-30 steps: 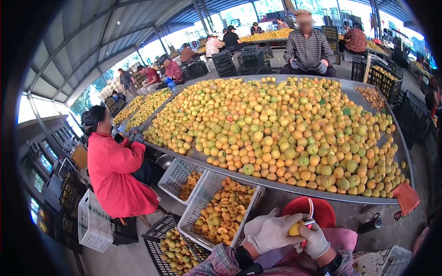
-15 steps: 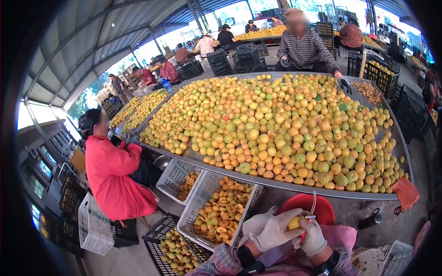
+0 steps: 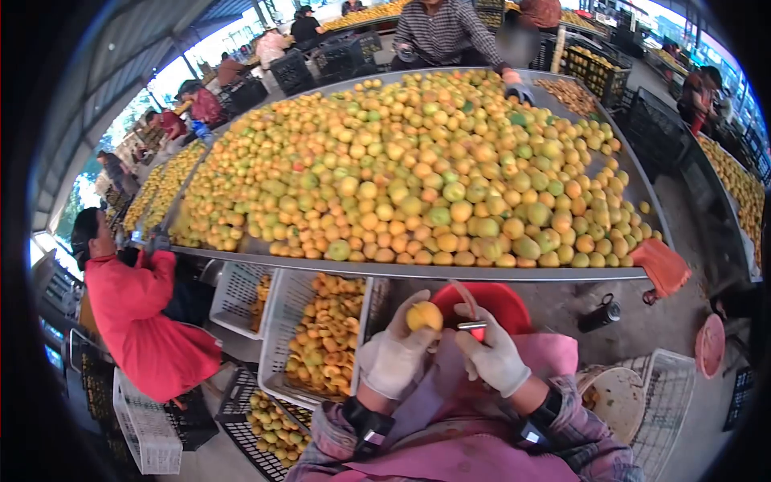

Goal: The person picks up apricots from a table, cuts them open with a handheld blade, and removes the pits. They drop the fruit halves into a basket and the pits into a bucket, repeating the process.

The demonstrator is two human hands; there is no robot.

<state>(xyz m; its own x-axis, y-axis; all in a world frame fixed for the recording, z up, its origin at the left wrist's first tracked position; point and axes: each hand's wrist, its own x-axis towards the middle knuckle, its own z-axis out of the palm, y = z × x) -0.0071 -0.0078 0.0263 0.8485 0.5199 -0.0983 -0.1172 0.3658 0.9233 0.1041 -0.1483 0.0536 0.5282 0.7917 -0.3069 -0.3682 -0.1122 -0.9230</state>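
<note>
In the head view, my gloved left hand (image 3: 393,359) holds up a yellow-orange apricot (image 3: 424,316) between thumb and fingers. My right hand (image 3: 496,361), also in a white glove, grips a small red-handled tool (image 3: 475,328) with a metal collar. A thin curved strip rises from the tool; its exact kind is not clear. The two hands are slightly apart, and the tool does not touch the fruit. Just beyond them is a red basin (image 3: 507,309), partly hidden by my right hand. A pink apron (image 3: 474,438) covers my lap.
A metal-edged table (image 3: 401,271) heaped with apricots (image 3: 401,177) stands ahead. Left of me, a white crate (image 3: 275,353) contains opened apricot halves (image 3: 321,337). An orange cloth (image 3: 662,269) hangs at the table corner. A person in red (image 3: 132,313) sits left; another person (image 3: 446,36) sits opposite.
My hands have separated; before, they were together around the fruit and tool. The left hand has raised the apricot. My view has tilted down and turned right.
</note>
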